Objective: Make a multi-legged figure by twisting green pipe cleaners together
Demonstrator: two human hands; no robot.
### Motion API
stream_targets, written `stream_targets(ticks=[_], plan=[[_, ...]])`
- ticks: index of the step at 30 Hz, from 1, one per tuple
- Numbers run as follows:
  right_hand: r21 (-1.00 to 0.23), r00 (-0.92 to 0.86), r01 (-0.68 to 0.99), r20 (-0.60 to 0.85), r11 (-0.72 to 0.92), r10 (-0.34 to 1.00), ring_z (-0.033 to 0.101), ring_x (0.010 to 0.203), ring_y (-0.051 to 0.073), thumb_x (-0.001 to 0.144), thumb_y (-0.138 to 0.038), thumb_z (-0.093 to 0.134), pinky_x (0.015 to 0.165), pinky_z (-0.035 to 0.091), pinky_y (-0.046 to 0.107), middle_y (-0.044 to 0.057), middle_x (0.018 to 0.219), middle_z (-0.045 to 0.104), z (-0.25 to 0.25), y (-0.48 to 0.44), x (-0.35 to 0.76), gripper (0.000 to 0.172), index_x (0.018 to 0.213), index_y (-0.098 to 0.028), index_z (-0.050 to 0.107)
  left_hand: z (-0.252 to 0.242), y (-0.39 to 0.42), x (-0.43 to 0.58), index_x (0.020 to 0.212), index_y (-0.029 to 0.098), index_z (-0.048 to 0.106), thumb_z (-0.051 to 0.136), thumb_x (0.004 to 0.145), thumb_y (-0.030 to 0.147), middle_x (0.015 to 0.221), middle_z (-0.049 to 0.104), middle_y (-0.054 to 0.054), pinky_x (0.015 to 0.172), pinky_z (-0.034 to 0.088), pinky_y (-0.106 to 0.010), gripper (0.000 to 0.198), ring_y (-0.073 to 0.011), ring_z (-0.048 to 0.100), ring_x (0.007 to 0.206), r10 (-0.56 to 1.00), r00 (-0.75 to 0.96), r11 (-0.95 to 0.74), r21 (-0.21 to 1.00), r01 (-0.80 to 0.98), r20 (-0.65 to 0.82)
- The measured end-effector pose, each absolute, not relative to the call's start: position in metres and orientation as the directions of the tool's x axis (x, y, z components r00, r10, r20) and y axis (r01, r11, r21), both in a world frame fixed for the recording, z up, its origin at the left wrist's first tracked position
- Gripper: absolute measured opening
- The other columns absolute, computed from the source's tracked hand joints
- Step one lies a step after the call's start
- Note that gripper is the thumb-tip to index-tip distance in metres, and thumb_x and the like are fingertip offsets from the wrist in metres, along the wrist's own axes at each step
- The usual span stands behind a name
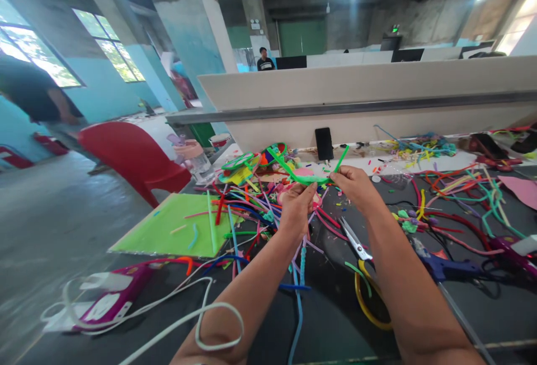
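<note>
Over the middle of the cluttered dark table, a bright green pipe cleaner (287,167) is bent into a wide shallow U. My left hand (297,205) pinches its lower bend between thumb and fingers. With its fingertips, my right hand (353,183) grips the same piece near the right bend, and a short end sticks up past them. Below and behind my left hand lies a heap of coloured pipe cleaners (251,208). Scissors (356,240) with yellow handles lie beside my right forearm, their blades apart. A loose green piece rests across the handles.
A green sheet (168,225) lies left, near a purple power strip (119,295) with a looping white cable. A blue glue gun (451,267) is at right. A phone (324,143) leans on the partition. A red chair (130,155) stands left, with a person (39,94) beyond.
</note>
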State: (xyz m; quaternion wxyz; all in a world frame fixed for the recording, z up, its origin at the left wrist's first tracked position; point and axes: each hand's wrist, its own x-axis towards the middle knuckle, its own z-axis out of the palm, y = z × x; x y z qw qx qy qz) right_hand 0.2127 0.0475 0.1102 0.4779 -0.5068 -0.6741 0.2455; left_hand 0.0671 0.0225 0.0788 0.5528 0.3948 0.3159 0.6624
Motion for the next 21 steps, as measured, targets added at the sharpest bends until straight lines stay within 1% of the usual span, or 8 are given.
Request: stream_targets(ticks=[5,8,10,13,14,16,19,21], plan=[[-0.868,-0.054,0.370,0.335,0.331,0.941,0.036,0.052,0.010,0.075,-0.045,0.055,0.051,0.026,0.025,-0.004,0.050,0.042,0.1092,0.0490,0.2141,0.032,0.057,-0.018,0.054,0.0795,0.0223,0.0670,0.059,0.016,0.043,0.078,0.063,0.032,0.047,0.026,0.011,0.037,0.012,-0.017,0.039,-0.0004,0.018,0.037,0.984,-0.072,-0.179,0.855,-0.488,0.165],[-0.907,-0.050,0.301,0.294,0.295,0.954,0.034,0.050,0.010,0.072,-0.044,0.058,0.050,0.025,0.025,-0.005,0.049,0.040,0.1081,0.0503,0.2136,0.031,0.056,-0.018,0.054,0.0789,0.0221,0.0675,0.060,0.016,0.044,0.077,0.065,0.031,0.048,0.026,0.011,0.037,0.012,-0.017,0.037,-0.0005,0.019,0.037,0.981,-0.075,-0.193,0.854,-0.483,0.179],[-0.936,-0.056,0.215,0.272,0.278,0.961,0.036,0.050,0.010,0.069,-0.044,0.061,0.052,0.027,0.025,-0.004,0.050,0.044,0.1075,0.0510,0.2124,0.029,0.057,-0.018,0.056,0.0788,0.0216,0.0677,0.061,0.015,0.045,0.077,0.066,0.030,0.049,0.027,0.010,0.038,0.012,-0.017,0.035,-0.0005,0.020,0.038,0.979,-0.077,-0.202,0.851,-0.486,0.188],[-0.966,-0.092,0.050,0.248,0.253,0.964,0.043,0.054,0.011,0.065,-0.044,0.064,0.056,0.032,0.026,-0.002,0.054,0.053,0.1075,0.0512,0.2105,0.028,0.057,-0.018,0.058,0.0800,0.0208,0.0673,0.062,0.015,0.047,0.077,0.065,0.029,0.050,0.028,0.010,0.037,0.013,-0.018,0.033,-0.0006,0.020,0.038,0.980,-0.070,-0.196,0.845,-0.497,0.186],[-0.969,-0.099,0.019,0.243,0.246,0.965,0.044,0.055,0.012,0.065,-0.045,0.064,0.058,0.033,0.026,-0.002,0.055,0.055,0.1077,0.0511,0.2104,0.029,0.057,-0.018,0.058,0.0805,0.0207,0.0669,0.062,0.015,0.047,0.077,0.065,0.029,0.050,0.028,0.010,0.037,0.012,-0.018,0.033,-0.0006,0.020,0.038,0.980,-0.067,-0.195,0.843,-0.502,0.186],[-0.969,-0.108,0.023,0.241,0.245,0.964,0.048,0.058,0.013,0.066,-0.046,0.065,0.061,0.036,0.027,0.000,0.058,0.059,0.1083,0.0505,0.2112,0.030,0.057,-0.018,0.060,0.0816,0.0210,0.0658,0.062,0.015,0.046,0.077,0.066,0.030,0.049,0.027,0.010,0.037,0.012,-0.017,0.034,-0.0005,0.019,0.038,0.980,-0.055,-0.191,0.840,-0.509,0.190],[-0.957,-0.130,0.103,0.259,0.273,0.957,0.056,0.068,0.017,0.071,-0.049,0.062,0.068,0.040,0.029,0.002,0.066,0.064,0.1096,0.0490,0.2138,0.032,0.065,-0.018,0.065,0.0819,0.0223,0.0642,0.061,0.016,0.044,0.077,0.067,0.031,0.048,0.027,0.010,0.037,0.011,-0.018,0.036,-0.0005,0.019,0.037,0.981,-0.041,-0.185,0.841,-0.509,0.191],[-0.947,-0.124,0.146,0.269,0.285,0.955,0.058,0.072,0.018,0.075,-0.053,0.058,0.071,0.042,0.030,0.004,0.070,0.067,0.1112,0.0475,0.2147,0.037,0.067,-0.018,0.066,0.0816,0.0230,0.0639,0.061,0.016,0.043,0.077,0.066,0.032,0.047,0.026,0.011,0.036,0.011,-0.018,0.038,-0.0004,0.019,0.036,0.983,-0.036,-0.174,0.846,-0.504,0.180]])
